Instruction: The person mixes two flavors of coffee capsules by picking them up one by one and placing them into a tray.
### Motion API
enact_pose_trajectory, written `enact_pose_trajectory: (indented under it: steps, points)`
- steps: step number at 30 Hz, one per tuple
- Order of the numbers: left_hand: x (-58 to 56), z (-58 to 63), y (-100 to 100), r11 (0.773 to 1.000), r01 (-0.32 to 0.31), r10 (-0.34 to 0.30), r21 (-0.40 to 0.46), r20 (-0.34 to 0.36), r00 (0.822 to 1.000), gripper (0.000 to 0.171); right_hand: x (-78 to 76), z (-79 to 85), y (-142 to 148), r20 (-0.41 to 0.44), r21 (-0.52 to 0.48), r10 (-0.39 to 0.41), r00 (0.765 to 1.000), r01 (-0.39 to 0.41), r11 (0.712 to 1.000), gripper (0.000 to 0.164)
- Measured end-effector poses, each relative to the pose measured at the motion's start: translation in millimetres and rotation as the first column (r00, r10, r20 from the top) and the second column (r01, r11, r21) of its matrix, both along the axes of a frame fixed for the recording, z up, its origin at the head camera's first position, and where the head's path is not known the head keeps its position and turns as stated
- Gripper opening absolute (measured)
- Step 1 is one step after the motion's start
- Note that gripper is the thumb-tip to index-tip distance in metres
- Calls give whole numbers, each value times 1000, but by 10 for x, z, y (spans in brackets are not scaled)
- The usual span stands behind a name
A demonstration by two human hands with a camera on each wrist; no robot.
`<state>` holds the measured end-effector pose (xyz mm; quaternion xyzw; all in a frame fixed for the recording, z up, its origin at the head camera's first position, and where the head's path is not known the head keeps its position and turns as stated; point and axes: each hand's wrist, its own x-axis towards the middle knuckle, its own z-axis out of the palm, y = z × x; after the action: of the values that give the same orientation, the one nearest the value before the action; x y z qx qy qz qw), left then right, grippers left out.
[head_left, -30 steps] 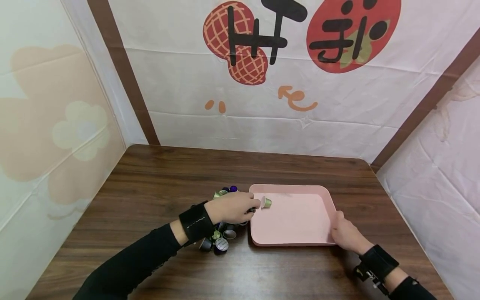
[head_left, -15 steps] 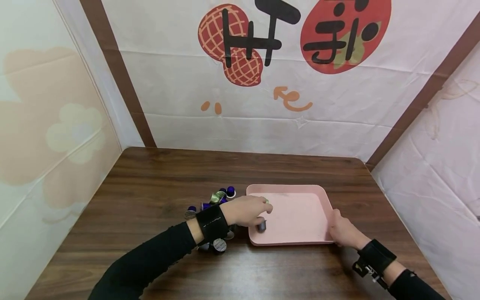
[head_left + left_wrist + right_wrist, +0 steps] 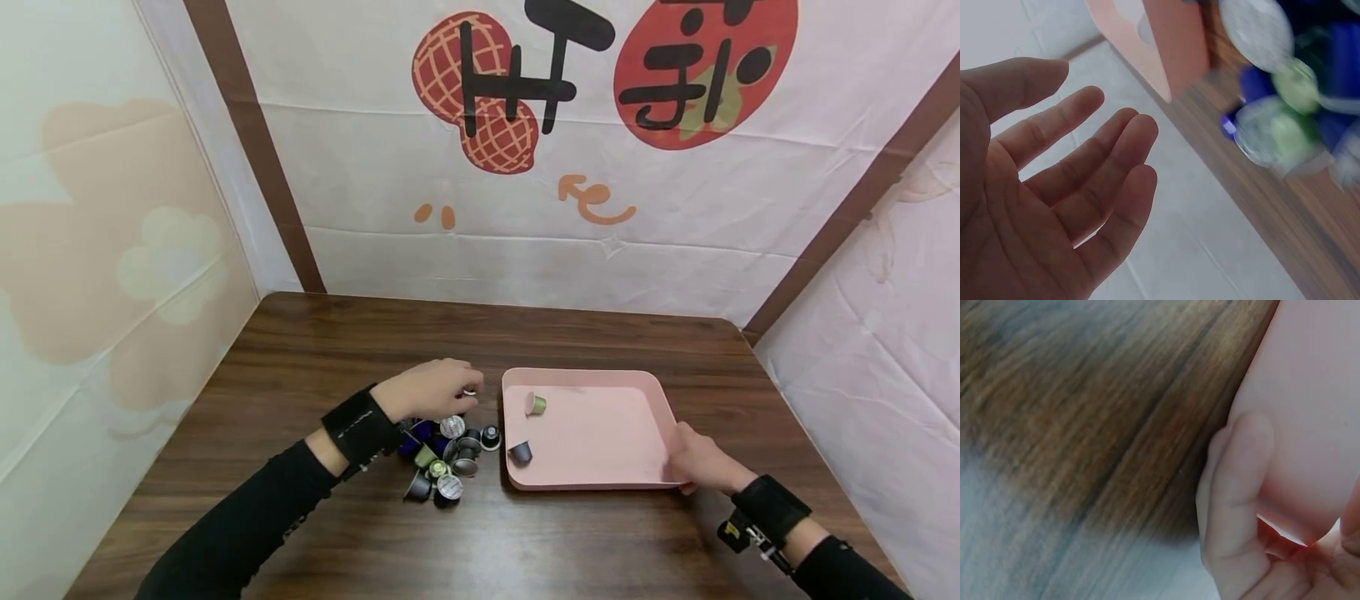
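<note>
My left hand hovers over the far side of a heap of coffee capsules. In the left wrist view its fingers are loosely bent, with nothing between them; the blurred blue, green and silver capsules lie apart from it. A pink tray stands just right of the heap. Inside it, near the left wall, are a green capsule and a dark grey capsule, both tipped over. My right hand grips the tray's right rim, fingers curled at the edge in the right wrist view.
The brown wooden table carries the tray and the heap. Behind it hangs a white printed cloth, with more cloth on the left and right sides. Wood shows between the tray and the table's front.
My left hand let the dark grey capsule go in the tray, then moved left and back over the heap. The green capsule stays in the tray. My right hand keeps holding the rim.
</note>
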<state>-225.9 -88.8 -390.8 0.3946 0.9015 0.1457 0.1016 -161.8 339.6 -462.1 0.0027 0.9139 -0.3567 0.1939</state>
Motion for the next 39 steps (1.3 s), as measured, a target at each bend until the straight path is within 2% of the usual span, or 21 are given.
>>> enact_pose_trajectory:
  steps: [6,11,17,21,24,32,36,39]
  points:
    - [27,-86,-403,998,-59,59,2,43,997,15,-14,-19,41,50,-13,-39,998,39,999,55]
    - [108,-214,-685,990,-129,134,-53,96,986,21,-15,-37,46,57,-17,-27,998,28,999,55]
    - [177,-327,-918,966,-217,236,-137,143,961,52,17,-32,28,52,13,-35,998,34,999,60]
    - [189,-376,-968,961,-235,257,-148,154,954,54,53,-12,-17,27,23,-39,999,38,999,58]
    - [190,-396,-969,965,-223,243,-138,145,959,51,67,13,-53,14,33,-36,999,36,999,56]
    - [156,-481,-943,974,-207,218,-94,137,966,25,68,25,-77,10,59,-31,999,30,998,60]
    - [149,-518,-942,980,-188,194,-60,136,971,20,55,3,-81,24,107,-37,999,34,994,60]
    - [134,-536,-950,979,-196,202,-57,131,971,18,46,-17,-92,23,117,-46,999,43,992,58]
